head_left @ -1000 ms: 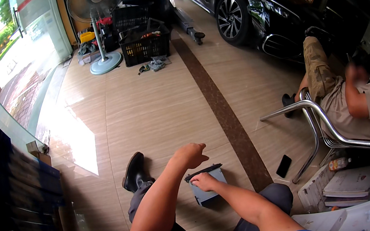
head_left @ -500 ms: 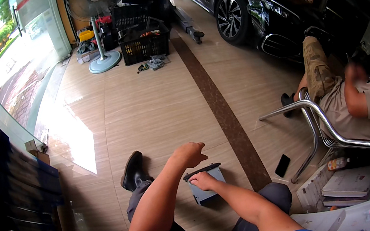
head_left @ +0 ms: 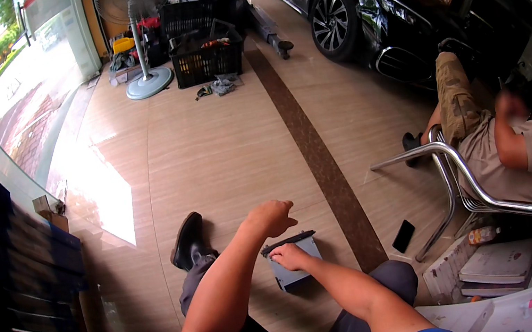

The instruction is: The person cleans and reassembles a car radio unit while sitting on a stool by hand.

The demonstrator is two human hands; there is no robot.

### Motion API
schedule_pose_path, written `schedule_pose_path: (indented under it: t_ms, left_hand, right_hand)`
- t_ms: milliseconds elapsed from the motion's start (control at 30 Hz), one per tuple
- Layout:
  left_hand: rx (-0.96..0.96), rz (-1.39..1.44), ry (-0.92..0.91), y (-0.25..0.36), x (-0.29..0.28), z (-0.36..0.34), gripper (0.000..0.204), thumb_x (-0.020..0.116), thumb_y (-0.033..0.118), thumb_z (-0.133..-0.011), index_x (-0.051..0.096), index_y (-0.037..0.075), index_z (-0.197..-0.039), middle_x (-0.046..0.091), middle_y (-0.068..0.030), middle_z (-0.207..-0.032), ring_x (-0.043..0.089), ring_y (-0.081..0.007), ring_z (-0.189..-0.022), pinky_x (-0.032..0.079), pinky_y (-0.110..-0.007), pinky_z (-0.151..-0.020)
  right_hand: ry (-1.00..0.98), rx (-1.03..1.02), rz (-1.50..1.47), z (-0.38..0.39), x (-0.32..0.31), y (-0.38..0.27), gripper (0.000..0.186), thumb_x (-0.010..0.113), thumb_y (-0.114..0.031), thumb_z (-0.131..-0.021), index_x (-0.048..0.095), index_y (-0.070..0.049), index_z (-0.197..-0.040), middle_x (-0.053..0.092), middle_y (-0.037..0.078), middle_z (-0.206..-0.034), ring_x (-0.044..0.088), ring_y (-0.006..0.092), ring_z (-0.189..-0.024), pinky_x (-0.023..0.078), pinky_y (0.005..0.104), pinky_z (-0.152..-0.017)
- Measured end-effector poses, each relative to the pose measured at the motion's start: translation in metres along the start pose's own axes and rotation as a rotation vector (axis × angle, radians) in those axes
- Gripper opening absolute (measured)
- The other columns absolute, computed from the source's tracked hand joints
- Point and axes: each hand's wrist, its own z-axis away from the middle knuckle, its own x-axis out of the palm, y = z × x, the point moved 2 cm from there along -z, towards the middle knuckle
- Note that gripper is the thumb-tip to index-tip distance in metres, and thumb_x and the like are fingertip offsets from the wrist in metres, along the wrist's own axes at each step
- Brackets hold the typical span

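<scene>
A grey metal box (head_left: 305,251) with a black strip along its far edge stands on the floor between my legs; it resembles a car stereo unit. My right hand (head_left: 289,257) grips its far left corner, thumb near the black strip. Just above and beyond the box hovers my left hand (head_left: 269,219), its wrist bent and its fingers curled towards the right. Those fingertips are mostly hidden, so whatever they hold cannot be made out.
A phone (head_left: 404,236) lies right of the box, near a metal chair (head_left: 446,150) where a person (head_left: 524,151) sits. Books (head_left: 497,264) are stacked at lower right. Farther off are a black car (head_left: 383,27), a fan (head_left: 148,82) and a black crate (head_left: 208,62).
The view has shifted slightly. My right hand keeps its grip on the box, and my left hand stays curled above it with hardly any movement.
</scene>
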Motion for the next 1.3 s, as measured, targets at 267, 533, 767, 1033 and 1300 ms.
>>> schedule_pose_path:
  t_ms: [267,533,767,1033,1300]
  left_hand:
    - [-0.017,-0.001,-0.007,0.001,0.003,0.003,0.039,0.067,0.033,-0.086,0.059,0.003,-0.110,0.066,-0.0198,-0.102,0.062,-0.0382,-0.100,0.051,-0.048,-0.082]
    - [-0.007,-0.010,-0.076,0.006,0.000,-0.005,0.055,0.066,0.032,-0.087,0.051,0.003,-0.132,0.065,-0.0224,-0.110,0.060,-0.0397,-0.105,0.049,-0.046,-0.089]
    - [-0.079,0.000,-0.076,0.011,-0.019,0.003,0.045,0.065,0.032,-0.088,0.057,0.005,-0.123,0.066,-0.0177,-0.109,0.062,-0.0363,-0.103,0.051,-0.046,-0.085]
    - [-0.108,-0.014,-0.111,0.015,-0.018,0.010,0.045,0.063,0.032,-0.089,0.056,0.006,-0.125,0.066,-0.0180,-0.109,0.061,-0.0351,-0.105,0.050,-0.046,-0.087]
    - [-0.113,-0.020,-0.102,0.009,-0.018,0.013,0.041,0.064,0.033,-0.089,0.059,0.003,-0.116,0.067,-0.0178,-0.102,0.062,-0.0358,-0.101,0.050,-0.046,-0.084]
  right_hand:
    - [-0.002,0.071,0.034,0.003,-0.002,-0.007,0.027,0.061,-0.021,-0.087,0.067,-0.003,-0.105,0.069,0.019,-0.092,0.067,0.0321,-0.088,0.052,0.0392,-0.080]
    - [0.044,-0.022,-0.018,0.000,0.005,0.022,0.026,0.058,-0.016,-0.086,0.069,-0.006,-0.108,0.069,0.019,-0.097,0.067,0.0315,-0.091,0.051,0.0395,-0.083]
    - [0.051,0.079,0.023,-0.005,-0.010,0.007,0.025,0.065,-0.021,-0.084,0.068,-0.001,-0.100,0.070,0.016,-0.084,0.067,0.0264,-0.072,0.053,0.0369,-0.070]
    - [-0.025,0.162,-0.117,-0.001,-0.008,-0.001,0.027,0.063,-0.019,-0.087,0.069,-0.002,-0.108,0.070,0.012,-0.079,0.065,0.0161,-0.066,0.052,0.0323,-0.064]
    - [-0.086,0.344,-0.048,-0.001,-0.012,-0.017,0.024,0.062,-0.021,-0.087,0.070,-0.003,-0.102,0.069,0.017,-0.101,0.066,0.0314,-0.097,0.051,0.0401,-0.087]
